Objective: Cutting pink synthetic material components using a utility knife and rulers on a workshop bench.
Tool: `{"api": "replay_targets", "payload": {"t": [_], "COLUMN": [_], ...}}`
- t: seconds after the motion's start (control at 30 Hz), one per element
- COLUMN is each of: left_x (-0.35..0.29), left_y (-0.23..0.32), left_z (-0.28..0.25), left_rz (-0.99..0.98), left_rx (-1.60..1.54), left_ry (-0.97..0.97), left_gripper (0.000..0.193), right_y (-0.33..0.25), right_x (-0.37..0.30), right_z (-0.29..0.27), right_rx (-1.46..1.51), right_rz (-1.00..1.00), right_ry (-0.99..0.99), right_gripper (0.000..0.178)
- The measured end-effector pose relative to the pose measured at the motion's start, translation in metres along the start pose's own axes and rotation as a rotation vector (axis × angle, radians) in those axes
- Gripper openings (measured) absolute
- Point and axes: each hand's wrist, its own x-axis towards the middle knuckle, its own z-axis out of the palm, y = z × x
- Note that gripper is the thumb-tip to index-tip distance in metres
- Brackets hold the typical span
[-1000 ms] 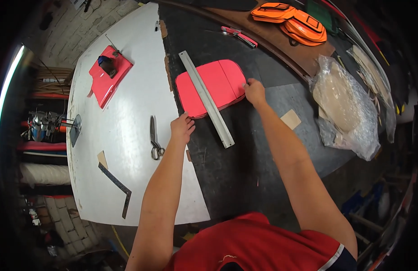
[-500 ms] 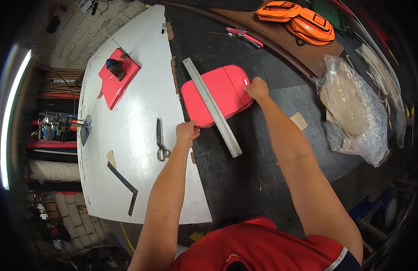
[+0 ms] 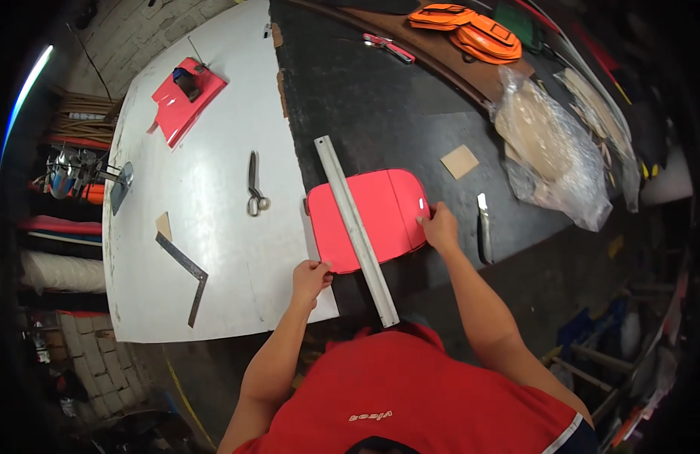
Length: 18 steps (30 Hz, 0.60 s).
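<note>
A flat, pinkish-red panel (image 3: pixel 391 200) with rounded corners and a seam line near its right end lies on the dark part of the table. A long grey metal bar (image 3: pixel 347 208) rests slantwise across it, its near end reaching past the panel toward my shirt. At the panel's near left corner, my left hand (image 3: pixel 312 284) is closed in a pinch on the edge. My right hand (image 3: pixel 440 228) grips the right edge, thumb on top and fingers partly hidden, beside a small white mark on the panel.
Left on the white surface lie scissors (image 3: pixel 254 185), a dark angled ruler (image 3: pixel 185 261) and red material (image 3: pixel 182 106) with a dark object on it. A utility knife (image 3: pixel 484 231), tan square (image 3: pixel 459 162), bubble-wrapped pieces (image 3: pixel 550 147) and orange bag (image 3: pixel 478 34) are right.
Both hands have drawn the panel, with the metal bar on it, nearer to me across the table. My right arm has uncovered the utility knife and the whole tan square. The view has shifted.
</note>
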Motion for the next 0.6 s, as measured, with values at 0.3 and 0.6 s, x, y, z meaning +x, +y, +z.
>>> {"api": "replay_targets", "payload": {"t": [0.3, 0.6], "left_x": [-0.041, -0.027], "left_y": [-0.008, 0.003], "left_z": [-0.003, 0.064], "left_rz": [0.567, 1.026], "left_rx": [0.806, 1.302], "left_ry": [0.262, 0.022], "left_gripper": [0.047, 0.082], "right_y": [0.056, 0.121], "right_x": [-0.037, -0.033], "right_z": [-0.056, -0.096], "right_rx": [-0.294, 0.742], "right_rz": [-0.169, 0.185], "right_ry": [0.438, 0.064], "right_gripper": [0.057, 0.029]}}
